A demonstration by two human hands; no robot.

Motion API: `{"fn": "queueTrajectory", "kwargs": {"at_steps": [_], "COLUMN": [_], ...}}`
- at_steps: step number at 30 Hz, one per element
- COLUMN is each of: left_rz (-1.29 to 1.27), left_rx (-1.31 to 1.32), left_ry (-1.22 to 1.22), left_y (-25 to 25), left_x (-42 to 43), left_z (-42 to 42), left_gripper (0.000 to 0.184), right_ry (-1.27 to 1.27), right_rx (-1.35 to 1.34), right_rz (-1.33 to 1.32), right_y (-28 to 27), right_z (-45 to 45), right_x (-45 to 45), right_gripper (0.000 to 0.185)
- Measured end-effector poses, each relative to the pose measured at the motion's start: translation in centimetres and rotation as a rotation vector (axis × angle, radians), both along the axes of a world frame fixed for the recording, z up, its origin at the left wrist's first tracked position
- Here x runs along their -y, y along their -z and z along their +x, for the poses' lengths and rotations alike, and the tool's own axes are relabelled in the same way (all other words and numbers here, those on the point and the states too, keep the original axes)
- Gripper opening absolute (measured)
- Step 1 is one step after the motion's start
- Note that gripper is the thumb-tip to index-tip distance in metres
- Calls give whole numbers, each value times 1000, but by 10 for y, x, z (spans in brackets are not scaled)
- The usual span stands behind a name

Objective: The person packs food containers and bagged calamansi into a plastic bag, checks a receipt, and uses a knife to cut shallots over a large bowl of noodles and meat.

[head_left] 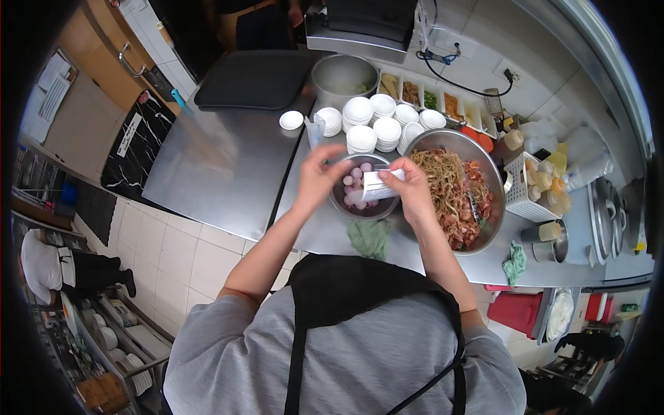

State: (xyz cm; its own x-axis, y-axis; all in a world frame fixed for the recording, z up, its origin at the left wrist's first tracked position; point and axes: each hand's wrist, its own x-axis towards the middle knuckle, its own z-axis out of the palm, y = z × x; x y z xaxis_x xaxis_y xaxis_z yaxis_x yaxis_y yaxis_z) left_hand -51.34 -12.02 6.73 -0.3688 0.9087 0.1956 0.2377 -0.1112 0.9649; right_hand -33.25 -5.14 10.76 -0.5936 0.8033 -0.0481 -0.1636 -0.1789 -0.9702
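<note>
Over the bowl rim (384,209), the right hand (413,191) pinches a packet (377,184), left hand (319,176) unclenched, apart.

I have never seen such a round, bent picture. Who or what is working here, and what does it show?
No machine: these are a person's two bare hands. The picture comes from a camera worn on the head, looking forward and down. The right hand holds a small packet with a white label. The left hand, blurred, is open and seems to hold nothing. Both are at a metal bowl of purplish balls. Also on the steel counter are a larger bowl of shredded food, stacked white dishes and a green cloth.
</note>
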Motion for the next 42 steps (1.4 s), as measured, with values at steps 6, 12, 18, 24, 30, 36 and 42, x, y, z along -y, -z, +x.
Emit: {"fn": "queueTrajectory", "kwargs": {"at_steps": [6, 12, 18, 24, 30, 36, 42], "left_rz": [77, -148, -278, -249, -100, -46, 70], "left_rx": [-721, 285, 488, 640, 351, 161, -32], "left_ry": [-521, 48, 174, 227, 169, 95, -49], "left_y": [51, 52, 51, 34, 41, 46, 36], "left_x": [-63, -78, -66, -51, -50, -51, -49], "left_z": [-68, -121, -142, -141, -129, -126, -118], "left_gripper": [72, 36, 14, 20, 41, 47, 54], "right_ry": [-103, -98, 44, 210, 181, 90, 107], "right_rx": [88, 190, 66, 52, 24, 60, 127], "right_rz": [-50, 221, 278, 124, 250, 175, 336], "right_y": [26, 80, 92, 92, 110, 89, 103], "right_z": [-67, -122, -161, -181, -184, -174, -173], "right_x": [1, -34, -48, -59, -66, -57, -62], "right_gripper": [16, 14, 14, 20, 16, 24, 18]}}
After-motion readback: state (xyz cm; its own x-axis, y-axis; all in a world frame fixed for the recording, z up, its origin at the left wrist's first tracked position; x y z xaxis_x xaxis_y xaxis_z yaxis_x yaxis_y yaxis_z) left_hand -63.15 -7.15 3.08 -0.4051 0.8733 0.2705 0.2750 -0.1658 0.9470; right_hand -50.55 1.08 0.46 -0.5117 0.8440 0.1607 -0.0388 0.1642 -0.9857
